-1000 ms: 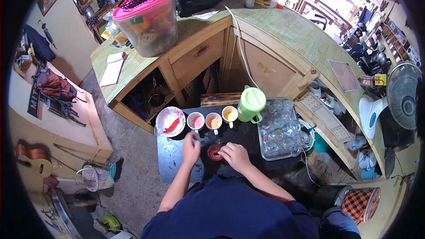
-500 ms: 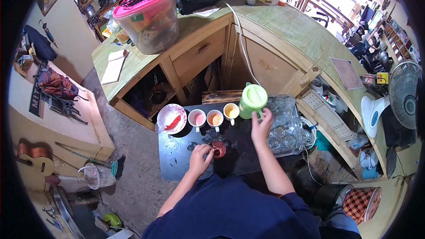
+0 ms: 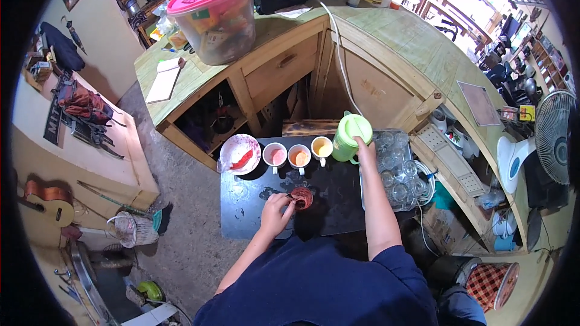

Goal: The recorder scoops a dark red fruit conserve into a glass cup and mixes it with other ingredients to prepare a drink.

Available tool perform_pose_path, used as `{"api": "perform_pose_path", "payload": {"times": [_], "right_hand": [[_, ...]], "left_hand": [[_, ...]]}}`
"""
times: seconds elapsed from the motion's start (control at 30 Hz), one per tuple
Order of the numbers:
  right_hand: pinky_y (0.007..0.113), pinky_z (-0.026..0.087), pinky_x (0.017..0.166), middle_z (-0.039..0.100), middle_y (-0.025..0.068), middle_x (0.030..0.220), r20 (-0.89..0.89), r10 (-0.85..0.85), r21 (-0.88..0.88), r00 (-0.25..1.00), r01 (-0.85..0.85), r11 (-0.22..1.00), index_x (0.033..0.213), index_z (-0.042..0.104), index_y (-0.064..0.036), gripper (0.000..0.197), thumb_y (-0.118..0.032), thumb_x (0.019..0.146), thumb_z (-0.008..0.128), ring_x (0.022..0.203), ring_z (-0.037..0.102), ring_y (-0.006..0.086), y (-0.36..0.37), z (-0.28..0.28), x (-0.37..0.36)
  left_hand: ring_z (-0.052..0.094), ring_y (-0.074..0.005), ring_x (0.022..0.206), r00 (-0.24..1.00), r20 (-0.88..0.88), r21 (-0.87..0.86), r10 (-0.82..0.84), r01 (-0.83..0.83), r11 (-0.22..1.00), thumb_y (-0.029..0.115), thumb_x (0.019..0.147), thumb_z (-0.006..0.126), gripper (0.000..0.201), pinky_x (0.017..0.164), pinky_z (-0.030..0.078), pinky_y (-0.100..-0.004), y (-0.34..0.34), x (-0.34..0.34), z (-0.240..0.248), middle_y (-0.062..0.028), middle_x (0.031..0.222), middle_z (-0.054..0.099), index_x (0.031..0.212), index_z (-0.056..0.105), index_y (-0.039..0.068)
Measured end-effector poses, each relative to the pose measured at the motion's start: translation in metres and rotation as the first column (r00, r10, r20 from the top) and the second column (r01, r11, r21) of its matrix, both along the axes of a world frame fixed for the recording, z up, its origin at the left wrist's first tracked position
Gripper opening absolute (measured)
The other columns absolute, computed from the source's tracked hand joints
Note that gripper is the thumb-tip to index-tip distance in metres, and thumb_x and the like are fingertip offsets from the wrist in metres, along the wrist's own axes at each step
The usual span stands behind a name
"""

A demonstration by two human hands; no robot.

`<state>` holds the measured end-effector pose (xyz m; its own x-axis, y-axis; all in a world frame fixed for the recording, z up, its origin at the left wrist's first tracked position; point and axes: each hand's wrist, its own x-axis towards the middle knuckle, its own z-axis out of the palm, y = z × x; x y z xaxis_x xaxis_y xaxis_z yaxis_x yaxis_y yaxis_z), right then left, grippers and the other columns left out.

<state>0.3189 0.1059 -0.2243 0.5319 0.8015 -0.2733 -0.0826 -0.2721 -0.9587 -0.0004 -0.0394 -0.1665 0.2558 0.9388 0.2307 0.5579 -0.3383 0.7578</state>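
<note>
On the dark table, my left hand (image 3: pixel 277 214) is closed at the left side of a small reddish-brown cup (image 3: pixel 304 198), its fingers pinching the edge. My right hand (image 3: pixel 365 151) wraps round the handle of a light green lidded pitcher (image 3: pixel 347 146), which stands upright at the table's far side. Left of the pitcher is a row of white mugs: one with yellow contents (image 3: pixel 322 147), one with orange (image 3: pixel 299 157), one with pink (image 3: pixel 275 156). A stained white bowl (image 3: pixel 232 142) with a red item in it ends the row.
A metal tray of upturned clear glasses (image 3: pixel 396 172) sits right of the pitcher. A wooden counter (image 3: pixel 386 30) curves beyond the table, bearing a pink-lidded plastic tub (image 3: pixel 223 30) and a white fan (image 3: pixel 513 151). A white cable (image 3: pixel 341 60) hangs down the counter front.
My right hand has moved from beside the pitcher onto its handle and closed there. My left hand stays at the reddish-brown cup. The whole view has shifted slightly.
</note>
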Motion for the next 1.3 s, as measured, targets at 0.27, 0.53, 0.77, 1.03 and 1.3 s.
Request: {"api": "perform_pose_path", "payload": {"times": [0.27, 0.53, 0.77, 1.03, 1.3], "right_hand": [[0.025, 0.037, 0.059, 0.063, 0.0014, 0.092, 0.011, -0.149, 0.056, 0.989, 0.148, 0.987, 0.113, 0.062, -0.0044, 0.043, -0.028, 0.078, 0.072, 0.069, 0.05, 0.0094, -0.061, 0.003, -0.022], [0.022, 0.032, 0.053, 0.061, -0.0024, 0.083, -0.049, -0.079, 0.063, 0.996, 0.082, 0.995, 0.106, 0.066, -0.0048, 0.032, -0.019, 0.078, 0.072, 0.059, 0.044, 0.0039, -0.141, 0.044, -0.031], [0.027, 0.05, 0.082, 0.07, 0.0078, 0.101, -0.089, 0.282, 0.033, 0.955, -0.281, 0.959, 0.114, 0.064, 0.0019, 0.04, -0.008, 0.077, 0.074, 0.092, 0.065, 0.0136, -0.173, 0.047, -0.024], [0.033, 0.052, 0.087, 0.071, 0.0141, 0.106, 0.282, 0.501, -0.237, 0.818, -0.446, 0.863, 0.126, 0.061, -0.0055, 0.065, -0.033, 0.07, 0.078, 0.098, 0.069, 0.0216, -0.171, 0.074, -0.043], [0.04, 0.051, 0.091, 0.07, 0.0184, 0.109, 0.473, 0.63, -0.466, 0.616, -0.431, 0.772, 0.13, 0.06, -0.0077, 0.078, -0.048, 0.066, 0.075, 0.102, 0.067, 0.0323, -0.165, 0.103, -0.056]], "left_hand": [[0.06, -0.032, 0.084, 0.996, 0.042, -0.04, 0.073, -0.071, 0.997, 0.011, 0.086, 0.064, 0.013, 0.077, 0.046, -0.0407, -0.001, -0.001, 0.001, -0.0128, 0.088, 0.064, 0.095, 0.067, 0.002], [0.06, -0.0306, 0.079, 0.993, 0.06, -0.022, 0.099, -0.098, 0.995, 0.01, 0.086, 0.063, 0.013, 0.072, 0.047, -0.0397, 0.003, 0.003, -0.005, -0.0125, 0.083, 0.063, 0.096, 0.066, 0.003], [0.062, -0.0277, 0.077, 0.978, 0.089, -0.023, 0.19, -0.189, 0.982, 0.007, 0.084, 0.065, 0.012, 0.072, 0.048, -0.0374, 0.002, 0.008, -0.001, -0.0118, 0.084, 0.066, 0.095, 0.066, 0.003], [0.062, -0.026, 0.077, 0.963, 0.107, 0.007, 0.247, -0.249, 0.969, 0.006, 0.082, 0.066, 0.013, 0.072, 0.048, -0.0366, -0.001, 0.006, 0.003, -0.0104, 0.083, 0.065, 0.095, 0.065, 0.004], [0.062, -0.0243, 0.076, 0.97, 0.077, 0.028, 0.231, -0.234, 0.972, 0.008, 0.082, 0.068, 0.013, 0.072, 0.048, -0.036, -0.005, 0.007, 0.006, -0.0083, 0.081, 0.065, 0.094, 0.065, 0.006]]}}
